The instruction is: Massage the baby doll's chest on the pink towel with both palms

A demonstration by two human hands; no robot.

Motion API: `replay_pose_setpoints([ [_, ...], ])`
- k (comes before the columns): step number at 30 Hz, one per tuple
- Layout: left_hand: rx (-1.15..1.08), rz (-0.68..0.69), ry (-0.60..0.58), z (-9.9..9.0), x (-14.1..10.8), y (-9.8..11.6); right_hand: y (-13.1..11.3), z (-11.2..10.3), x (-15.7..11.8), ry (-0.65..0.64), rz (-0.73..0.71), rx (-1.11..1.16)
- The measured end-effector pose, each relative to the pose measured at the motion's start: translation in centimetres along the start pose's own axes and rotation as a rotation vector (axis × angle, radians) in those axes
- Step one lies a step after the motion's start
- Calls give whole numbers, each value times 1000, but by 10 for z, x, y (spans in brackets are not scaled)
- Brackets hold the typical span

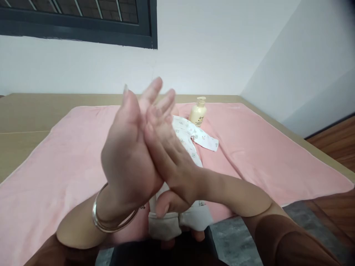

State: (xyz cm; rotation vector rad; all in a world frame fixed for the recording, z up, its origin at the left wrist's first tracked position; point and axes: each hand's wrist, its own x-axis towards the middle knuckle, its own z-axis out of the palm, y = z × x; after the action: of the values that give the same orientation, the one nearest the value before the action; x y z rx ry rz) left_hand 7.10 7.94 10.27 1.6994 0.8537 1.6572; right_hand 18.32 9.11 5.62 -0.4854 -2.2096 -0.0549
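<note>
My left hand [129, 151] is raised in the middle with its palm up and its fingers stretched out. Across that palm lies my right hand [177, 166], fingers extended flat and thumb apart, the two palms touching. I see nothing held in either hand; the skin between them is hidden. Below and behind them, a white printed baby outfit [205, 139] lies on a pink blanket [244, 147]. Small feet [198, 235] show past its cuffs, so a baby or doll is wearing it; my hands cover most of the upper body and head.
A cream pump bottle [198, 113] stands on the blanket just beyond the outfit's sleeve. The blanket covers a wooden surface [30, 111] that meets a white wall [199, 48]. A dark-framed barred window [146, 26] is at upper left. Grey floor [235, 240] shows at lower right.
</note>
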Motion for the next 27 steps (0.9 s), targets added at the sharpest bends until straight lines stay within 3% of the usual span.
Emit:
replay_pose_setpoints([
  [3,-234,-153,-6,-1,16,-11,-3,7,-12,22,-7,153],
  [6,-266,-118,73,1,36,-49,10,9,-22,131,101,229],
  [10,109,-111,129,2,56,-128,54,23,-28,250,323,177],
  [12,288,-111,77,2,56,-164,81,35,-30,212,485,90],
  [15,467,-97,-36,1,47,-201,116,50,-34,34,633,-20],
  [18,546,-55,-133,2,37,-218,140,51,-39,-142,668,-39],
  [21,571,-43,-139,4,33,-223,147,45,-41,-200,771,-87],
  [24,569,-55,-128,3,32,-223,131,45,-38,-242,911,-242],
  [27,564,-70,-114,3,31,-223,109,51,-35,-341,842,-320],
])
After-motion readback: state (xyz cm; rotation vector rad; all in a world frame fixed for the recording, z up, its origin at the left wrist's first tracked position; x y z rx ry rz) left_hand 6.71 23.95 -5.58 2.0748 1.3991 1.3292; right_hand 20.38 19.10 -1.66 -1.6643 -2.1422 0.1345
